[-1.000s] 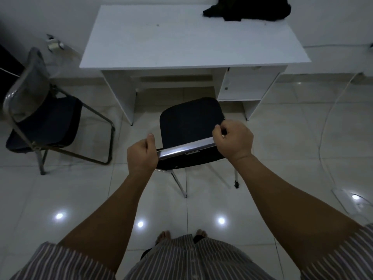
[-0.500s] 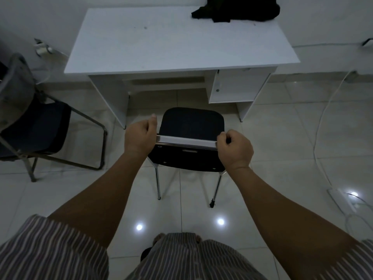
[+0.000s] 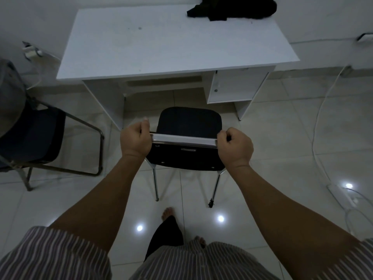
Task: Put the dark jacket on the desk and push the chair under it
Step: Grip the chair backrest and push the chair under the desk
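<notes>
The dark jacket (image 3: 232, 8) lies crumpled on the far right corner of the white desk (image 3: 165, 43). A black-seated chair (image 3: 189, 123) with chrome legs stands on the tiles just in front of the desk's knee opening, its seat front close to the desk edge. My left hand (image 3: 135, 139) grips the left end of the chair's chrome top rail and my right hand (image 3: 235, 145) grips the right end. The chair faces the desk squarely.
A second chair (image 3: 30, 134) with a metal sled frame stands at the left. The desk has a cabinet (image 3: 234, 86) on its right side. White cables and a power strip (image 3: 341, 195) lie on the floor at the right. My bare feet (image 3: 167, 213) are behind the chair.
The chair has been turned square to the desk and moved forward toward the knee opening. Both hands have stayed on the top rail, and I have stepped closer.
</notes>
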